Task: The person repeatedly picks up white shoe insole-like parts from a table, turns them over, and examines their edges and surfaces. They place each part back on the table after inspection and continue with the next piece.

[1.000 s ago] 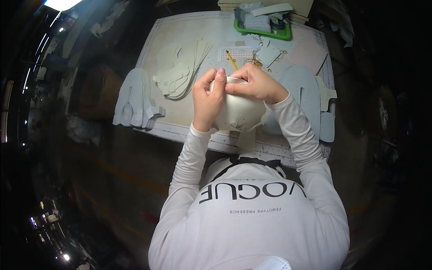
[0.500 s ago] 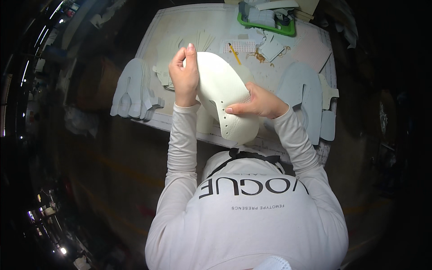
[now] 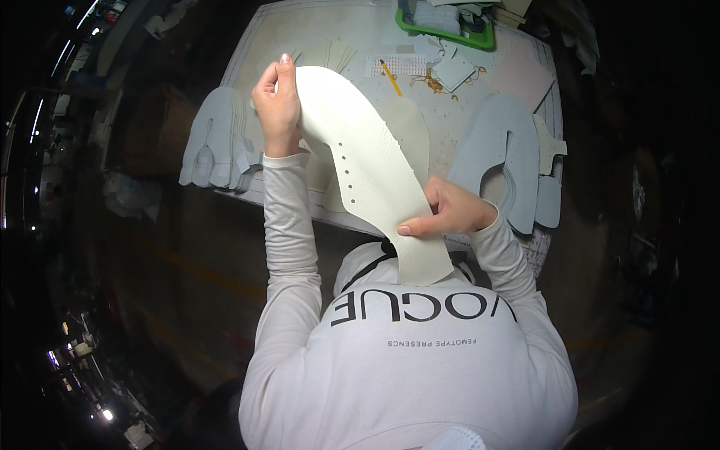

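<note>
A cream-white shoe upper piece (image 3: 367,142), curved and with a row of small punched holes along its inner edge, is stretched between my two hands above the near side of the table. My left hand (image 3: 277,105) is closed on its rounded far end, thumb pointing up. Lower down, my right hand (image 3: 454,210) pinches the strip near its other end, thumb on top and fingers hidden beneath. That end hangs close to my shirt. Partly covered by the held piece, another cream cut piece (image 3: 412,127) lies on the table.
Grey-white cut pieces are stacked at the table's left (image 3: 214,135) and right (image 3: 495,150). Farther back are a yellow pencil (image 3: 391,78), a printed strip (image 3: 394,65), brown rubber bands (image 3: 435,82), a pinkish sheet (image 3: 523,77) and a green basket (image 3: 480,41) holding scraps.
My left hand has moved left and away with the piece's end. My right hand has slid down and nearer along it, so the piece now lies longer and straighter between them.
</note>
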The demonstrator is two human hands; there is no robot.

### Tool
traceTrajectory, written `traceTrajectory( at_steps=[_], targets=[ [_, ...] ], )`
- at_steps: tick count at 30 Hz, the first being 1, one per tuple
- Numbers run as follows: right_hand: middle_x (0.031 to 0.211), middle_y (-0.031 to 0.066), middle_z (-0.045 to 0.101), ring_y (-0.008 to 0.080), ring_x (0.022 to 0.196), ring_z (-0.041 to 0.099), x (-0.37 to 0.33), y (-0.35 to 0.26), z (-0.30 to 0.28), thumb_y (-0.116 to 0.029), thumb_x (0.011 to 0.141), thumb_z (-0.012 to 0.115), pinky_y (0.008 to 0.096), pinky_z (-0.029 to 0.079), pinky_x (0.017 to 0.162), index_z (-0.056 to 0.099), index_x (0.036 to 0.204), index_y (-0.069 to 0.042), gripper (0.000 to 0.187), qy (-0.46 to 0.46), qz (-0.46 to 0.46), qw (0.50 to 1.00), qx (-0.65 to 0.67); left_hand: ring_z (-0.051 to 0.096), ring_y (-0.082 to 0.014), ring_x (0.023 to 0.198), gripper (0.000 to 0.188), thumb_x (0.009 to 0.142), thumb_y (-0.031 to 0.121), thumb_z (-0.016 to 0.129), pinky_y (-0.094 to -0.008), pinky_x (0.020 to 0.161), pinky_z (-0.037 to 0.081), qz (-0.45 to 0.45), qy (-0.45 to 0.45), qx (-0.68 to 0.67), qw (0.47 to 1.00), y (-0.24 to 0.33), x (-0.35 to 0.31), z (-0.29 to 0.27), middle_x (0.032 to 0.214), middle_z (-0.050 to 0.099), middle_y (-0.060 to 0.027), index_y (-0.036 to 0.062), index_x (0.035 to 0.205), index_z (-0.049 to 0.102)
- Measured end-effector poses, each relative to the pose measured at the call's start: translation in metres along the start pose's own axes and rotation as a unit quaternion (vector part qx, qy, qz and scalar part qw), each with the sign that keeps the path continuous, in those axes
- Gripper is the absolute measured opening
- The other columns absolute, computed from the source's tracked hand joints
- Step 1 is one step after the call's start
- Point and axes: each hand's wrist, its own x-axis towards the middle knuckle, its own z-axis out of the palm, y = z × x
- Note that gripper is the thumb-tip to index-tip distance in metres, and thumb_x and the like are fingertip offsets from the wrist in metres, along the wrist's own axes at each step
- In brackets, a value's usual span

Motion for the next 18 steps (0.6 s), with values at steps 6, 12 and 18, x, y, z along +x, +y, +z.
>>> traceTrajectory(
  at_steps=[6,12,18],
  targets=[
    [0.051,-0.0021,0.047,0.0058,0.045,0.036,-0.022,0.006,0.010,-0.028,0.078,0.071,0.0235,0.026,0.040,0.061,0.058,0.002,0.037,-0.017,-0.006,0.999,0.035,0.032,-0.0023,0.054,0.039,0.094,0.022,0.053,-0.0210,0.049,0.027,0.004,0.002,0.015,1.000,-0.002,0.007,-0.006,0.057,0.041,0.0069,0.0076,0.058,0.045],
    [0.058,0.0033,0.061,0.0065,0.050,0.051,-0.039,0.004,0.006,-0.020,0.081,0.068,0.0200,0.038,0.043,0.067,0.071,0.005,0.027,-0.084,0.024,0.996,0.022,0.032,-0.0027,0.054,0.040,0.093,0.024,0.055,-0.0212,0.049,0.028,-0.027,0.010,0.013,1.000,-0.022,0.013,-0.011,0.057,0.041,0.0070,0.0080,0.058,0.045],
    [0.073,0.0112,0.069,0.0162,0.064,0.068,-0.048,-0.003,-0.026,-0.005,0.082,0.062,0.0208,0.052,0.054,0.068,0.083,0.007,0.014,-0.200,-0.010,0.975,0.093,0.035,-0.0035,0.056,0.039,0.092,0.027,0.057,-0.0217,0.052,0.031,-0.115,-0.004,0.001,0.993,-0.076,0.000,-0.011,0.059,0.045,0.0059,0.0085,0.059,0.047]
  ],
)
